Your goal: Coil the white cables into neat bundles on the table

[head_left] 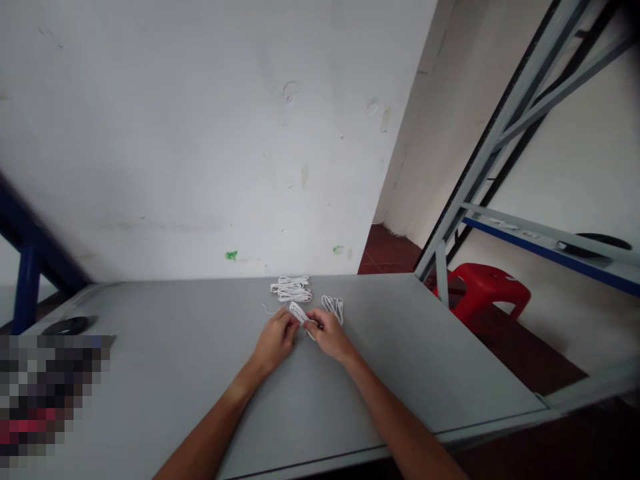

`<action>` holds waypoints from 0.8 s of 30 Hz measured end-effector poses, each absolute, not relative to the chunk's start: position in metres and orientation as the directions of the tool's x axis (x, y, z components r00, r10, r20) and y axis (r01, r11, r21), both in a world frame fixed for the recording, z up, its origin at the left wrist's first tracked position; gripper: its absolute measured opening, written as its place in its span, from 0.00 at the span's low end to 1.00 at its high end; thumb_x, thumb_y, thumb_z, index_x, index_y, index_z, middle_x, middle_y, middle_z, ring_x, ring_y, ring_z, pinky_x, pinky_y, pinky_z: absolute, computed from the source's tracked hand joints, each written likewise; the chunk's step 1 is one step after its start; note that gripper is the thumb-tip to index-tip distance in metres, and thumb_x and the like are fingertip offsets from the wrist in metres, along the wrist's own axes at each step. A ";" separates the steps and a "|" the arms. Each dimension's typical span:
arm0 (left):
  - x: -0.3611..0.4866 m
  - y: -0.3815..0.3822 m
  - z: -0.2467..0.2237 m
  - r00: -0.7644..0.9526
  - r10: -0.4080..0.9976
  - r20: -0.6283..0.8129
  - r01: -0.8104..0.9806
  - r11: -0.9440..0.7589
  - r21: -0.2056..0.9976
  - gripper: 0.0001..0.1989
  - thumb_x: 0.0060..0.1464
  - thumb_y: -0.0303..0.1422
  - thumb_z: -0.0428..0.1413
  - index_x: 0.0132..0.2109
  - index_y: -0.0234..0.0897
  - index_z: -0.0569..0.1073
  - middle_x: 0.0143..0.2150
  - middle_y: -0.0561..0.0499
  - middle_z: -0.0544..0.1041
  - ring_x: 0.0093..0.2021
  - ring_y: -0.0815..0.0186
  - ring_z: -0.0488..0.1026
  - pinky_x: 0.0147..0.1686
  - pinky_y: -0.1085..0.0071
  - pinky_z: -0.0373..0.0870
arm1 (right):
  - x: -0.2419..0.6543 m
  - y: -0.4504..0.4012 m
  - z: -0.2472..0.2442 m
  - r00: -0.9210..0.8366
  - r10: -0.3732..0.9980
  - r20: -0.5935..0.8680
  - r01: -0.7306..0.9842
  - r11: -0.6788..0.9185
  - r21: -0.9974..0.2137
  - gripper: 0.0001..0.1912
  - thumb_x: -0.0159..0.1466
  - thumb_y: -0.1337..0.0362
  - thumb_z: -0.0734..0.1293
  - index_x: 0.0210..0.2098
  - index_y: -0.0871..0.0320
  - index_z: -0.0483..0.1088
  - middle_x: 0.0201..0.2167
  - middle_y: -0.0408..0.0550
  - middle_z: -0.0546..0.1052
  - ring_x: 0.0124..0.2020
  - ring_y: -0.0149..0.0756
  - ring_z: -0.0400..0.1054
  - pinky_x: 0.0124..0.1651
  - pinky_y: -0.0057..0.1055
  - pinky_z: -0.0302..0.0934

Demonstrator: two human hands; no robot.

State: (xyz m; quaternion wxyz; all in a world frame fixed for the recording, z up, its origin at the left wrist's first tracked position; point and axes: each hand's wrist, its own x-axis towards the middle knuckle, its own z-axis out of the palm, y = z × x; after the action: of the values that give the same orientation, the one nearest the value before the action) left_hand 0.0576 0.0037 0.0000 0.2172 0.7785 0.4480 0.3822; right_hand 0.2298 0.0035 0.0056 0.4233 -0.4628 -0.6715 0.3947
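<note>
- Just below the centre of the frame, we held a white cable bundle [297,311] over the grey tabletop [400,363], its coils tilted, with the upper end pointing to the upper left.
- At the right of that bundle, we had our right hand [327,333] with its fingers clamped on the coils.
- At the left of it, we had our left hand [277,333] just beside the coils, its fingers drawn close together; we could not tell whether they gripped part of the cable.
- Left of the bundle's top, we saw a thin white strand [269,310] curving out beyond the left hand.
- Above our hands, near the far edge of the tabletop, we saw a pile of white cables [291,291], looped and lying one on another.
- Just beyond the right hand, we saw another coiled cable [333,307] lying on the tabletop, partly hidden by the hand.
- Toward the left edge of the frame, we saw a dark rounded object [66,326] on the tabletop, well apart from the cables.
- Across the top of the frame, we faced a marked white wall [200,133].
- At the right of the frame, we saw a red stool [487,287] below a shelf [540,245] on a metal frame.
</note>
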 end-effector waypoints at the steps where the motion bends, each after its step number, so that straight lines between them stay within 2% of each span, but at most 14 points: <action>1: 0.057 0.005 0.000 0.303 0.881 0.363 0.469 -0.470 0.748 0.12 0.61 0.33 0.49 0.31 0.36 0.70 0.32 0.50 0.70 0.31 0.66 0.66 0.33 0.71 0.62 | 0.232 0.004 0.006 -0.243 0.949 0.200 0.290 0.268 -0.919 0.08 0.61 0.62 0.64 0.36 0.57 0.73 0.29 0.42 0.75 0.30 0.33 0.66 0.34 0.29 0.59; 4: 0.055 0.007 0.002 0.338 0.921 0.192 0.289 -0.296 0.911 0.13 0.58 0.38 0.53 0.30 0.34 0.71 0.26 0.55 0.66 0.26 0.70 0.61 0.27 0.73 0.57 | 0.239 0.006 0.010 -0.354 0.921 0.163 0.228 0.254 -0.940 0.10 0.62 0.60 0.65 0.39 0.56 0.74 0.32 0.43 0.76 0.32 0.34 0.68 0.37 0.30 0.60; 8: 0.049 0.002 0.014 0.449 0.893 0.001 0.157 -0.080 0.984 0.17 0.56 0.45 0.55 0.35 0.34 0.75 0.22 0.58 0.64 0.21 0.73 0.53 0.22 0.74 0.48 | 0.245 0.005 0.016 -0.454 0.888 0.067 0.092 0.122 -0.988 0.14 0.62 0.55 0.66 0.42 0.57 0.74 0.29 0.44 0.76 0.29 0.33 0.67 0.30 0.27 0.57; 11: 0.050 -0.002 0.023 0.473 0.880 0.037 0.110 -0.100 0.989 0.17 0.57 0.45 0.54 0.34 0.35 0.75 0.23 0.55 0.69 0.22 0.72 0.57 0.23 0.74 0.51 | 0.241 0.003 0.017 -0.444 0.896 0.001 -0.031 -0.015 -0.999 0.15 0.59 0.53 0.68 0.38 0.57 0.73 0.27 0.44 0.75 0.27 0.32 0.66 0.27 0.26 0.55; 14: 0.057 -0.003 0.021 0.370 0.920 0.131 0.120 -0.187 0.975 0.16 0.56 0.44 0.54 0.31 0.35 0.75 0.28 0.51 0.75 0.28 0.68 0.68 0.30 0.73 0.62 | 0.232 0.002 0.010 -0.364 0.929 -0.071 -0.129 -0.125 -0.984 0.15 0.57 0.54 0.68 0.38 0.57 0.71 0.26 0.44 0.73 0.26 0.33 0.67 0.25 0.26 0.54; 16: 0.063 -0.001 0.013 0.275 0.948 0.162 0.175 -0.215 0.961 0.17 0.56 0.43 0.54 0.28 0.35 0.74 0.28 0.50 0.76 0.31 0.65 0.70 0.34 0.71 0.65 | 0.224 0.003 0.002 -0.277 0.956 -0.101 -0.146 -0.145 -0.979 0.14 0.58 0.54 0.67 0.38 0.57 0.69 0.26 0.43 0.73 0.25 0.33 0.67 0.24 0.26 0.55; 18: 0.068 0.001 0.004 0.202 0.966 0.159 0.232 -0.205 0.951 0.17 0.56 0.43 0.53 0.27 0.35 0.73 0.27 0.50 0.76 0.30 0.65 0.70 0.34 0.71 0.65 | 0.218 0.004 -0.005 -0.164 0.984 -0.073 -0.069 -0.085 -0.994 0.12 0.60 0.54 0.64 0.37 0.56 0.67 0.25 0.42 0.72 0.25 0.33 0.66 0.25 0.27 0.57; 21: 0.074 0.001 -0.004 0.108 0.984 0.144 0.315 -0.172 0.933 0.15 0.55 0.42 0.53 0.29 0.34 0.73 0.26 0.51 0.75 0.28 0.65 0.69 0.31 0.70 0.64 | 0.214 0.006 -0.010 -0.011 0.990 0.139 0.186 0.139 -0.973 0.09 0.63 0.56 0.61 0.37 0.55 0.66 0.32 0.45 0.74 0.32 0.36 0.68 0.34 0.32 0.63; 24: 0.074 0.000 -0.004 0.043 0.970 0.238 0.483 -0.228 0.845 0.12 0.56 0.37 0.51 0.29 0.35 0.71 0.27 0.50 0.74 0.28 0.64 0.68 0.31 0.69 0.63 | 0.220 0.006 -0.008 -0.044 0.947 0.319 0.391 0.310 -0.867 0.08 0.63 0.59 0.62 0.39 0.55 0.69 0.37 0.49 0.76 0.39 0.40 0.70 0.45 0.37 0.63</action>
State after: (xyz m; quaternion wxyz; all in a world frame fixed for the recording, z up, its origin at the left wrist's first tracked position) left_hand 0.0738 -0.0004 -0.0039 0.2898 0.6615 0.5494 0.4203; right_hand 0.2202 0.0061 -0.0081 0.4697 -0.5074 -0.6590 0.2961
